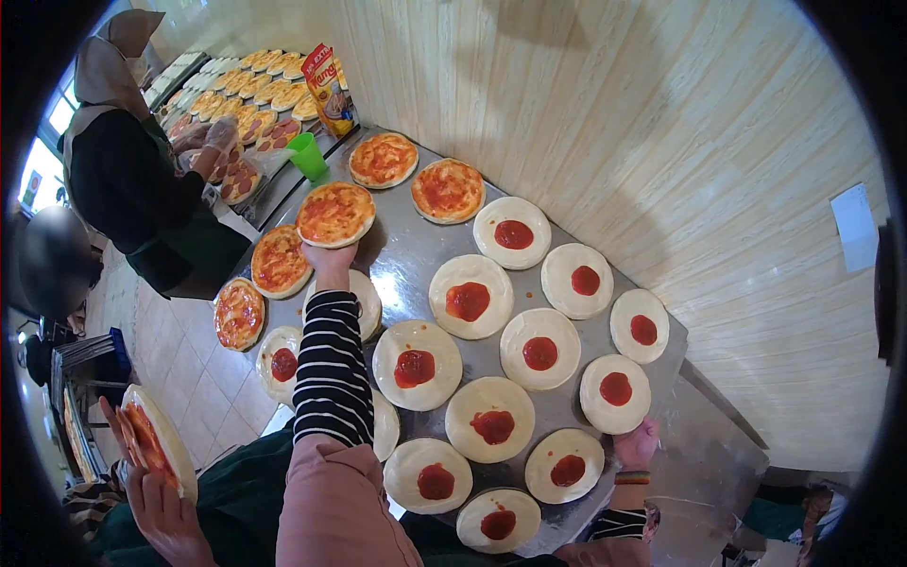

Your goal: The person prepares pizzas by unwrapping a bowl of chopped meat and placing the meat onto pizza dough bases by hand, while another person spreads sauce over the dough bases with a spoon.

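OK so the green plastic cup (307, 156) is my landmark here. Just below it, the left hand (331, 257) has its palm up under a round dough base coated in orange-red sauce (335, 213), holding it over the shiny metal table (397, 255). The fingers are mostly hidden under the dough, so I can't tell if they're spread or pressed together.

The right hand (638, 442) is way off to the lower right of the cup, at the edge of a pale round dough base with a red sauce blob (616, 389). Fingers look bent against the rim (can't make out whether it's a real pinch, sorry).

More pale dough rounds with red dabs (472, 298) fill the table to the lower right of the cup. Fully sauced rounds (448, 189) sit to its right and below it. Right behind the cup stands a red and yellow printed packet (329, 90).

Left of the cup, a co-worker in a black top and dark green apron (132, 180) reaches over topped rounds with a gloved hand (224, 135). Far below the cup, at lower left, another person's hands (165, 520) hold a sauced round (159, 439) tipped up on edge.
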`<state>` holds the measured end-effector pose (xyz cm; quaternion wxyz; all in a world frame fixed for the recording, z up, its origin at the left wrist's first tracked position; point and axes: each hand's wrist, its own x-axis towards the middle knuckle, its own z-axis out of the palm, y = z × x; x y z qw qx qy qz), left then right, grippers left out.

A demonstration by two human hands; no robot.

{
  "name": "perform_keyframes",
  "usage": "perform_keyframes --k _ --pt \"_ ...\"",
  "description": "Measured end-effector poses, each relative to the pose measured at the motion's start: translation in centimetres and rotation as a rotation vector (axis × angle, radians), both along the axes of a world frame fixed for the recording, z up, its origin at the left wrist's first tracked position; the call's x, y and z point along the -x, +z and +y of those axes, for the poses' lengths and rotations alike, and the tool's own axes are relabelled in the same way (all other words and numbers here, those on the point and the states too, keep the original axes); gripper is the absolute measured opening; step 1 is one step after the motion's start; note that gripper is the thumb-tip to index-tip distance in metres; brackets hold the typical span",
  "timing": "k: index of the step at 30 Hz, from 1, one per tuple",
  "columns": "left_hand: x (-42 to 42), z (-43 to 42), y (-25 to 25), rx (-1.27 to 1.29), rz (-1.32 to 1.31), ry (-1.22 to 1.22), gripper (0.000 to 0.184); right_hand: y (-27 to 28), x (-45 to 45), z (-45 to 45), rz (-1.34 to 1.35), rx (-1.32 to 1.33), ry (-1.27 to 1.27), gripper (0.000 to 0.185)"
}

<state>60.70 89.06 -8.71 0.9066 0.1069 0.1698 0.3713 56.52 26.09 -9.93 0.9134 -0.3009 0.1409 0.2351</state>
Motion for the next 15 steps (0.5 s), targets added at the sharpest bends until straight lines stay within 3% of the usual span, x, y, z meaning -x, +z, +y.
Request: perform_keyframes --k 8,15 --pt "2.2 -3.5 5.4 -0.026 -0.062 -0.054 0.054 -0.7 0.0 -0.7 0.112 -0.069 -0.140 0.045" --pt "4.8 -5.2 5.6 -0.070 -0.281 -0.236 0.056 -0.5 0.6 -0.4 0.149 0.007 -0.172 0.040"
